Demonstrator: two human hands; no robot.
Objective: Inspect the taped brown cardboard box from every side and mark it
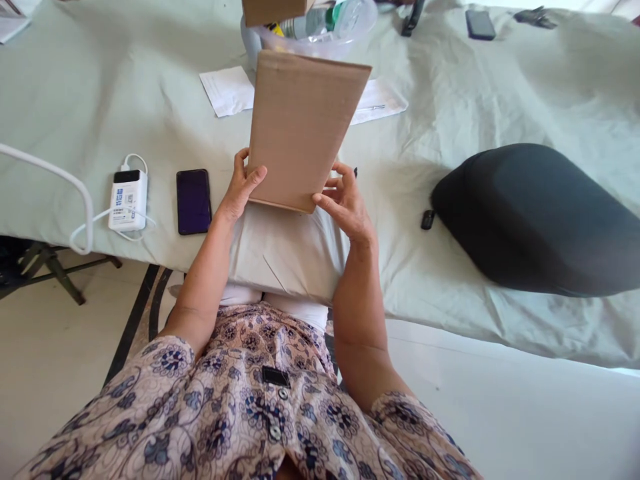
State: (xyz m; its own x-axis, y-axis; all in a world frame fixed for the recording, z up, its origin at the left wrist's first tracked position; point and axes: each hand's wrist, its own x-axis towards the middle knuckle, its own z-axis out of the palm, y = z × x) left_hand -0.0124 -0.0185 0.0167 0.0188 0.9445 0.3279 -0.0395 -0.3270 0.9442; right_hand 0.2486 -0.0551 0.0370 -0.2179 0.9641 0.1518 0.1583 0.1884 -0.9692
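Note:
A flat brown cardboard piece [303, 127], perhaps a box seen from one side, is held up over the cloth-covered table, tilted with its far end raised. My left hand [243, 181] grips its lower left edge, thumb on the near face and fingers behind. At the lower right corner my right hand [346, 200] pinches it between thumb and fingers. The far side of the cardboard is hidden. Behind it lie a white paper [227, 91] at the left and another paper [380, 101] with a pen on it at the right.
A clear plastic tub [367, 20] with bottles stands at the back, a cardboard box [275, 10] by it. Left are a phone [193, 201] and a white power bank [129, 200] with cable. At right sit a large black rounded object [540, 220] and a small black item [427, 219].

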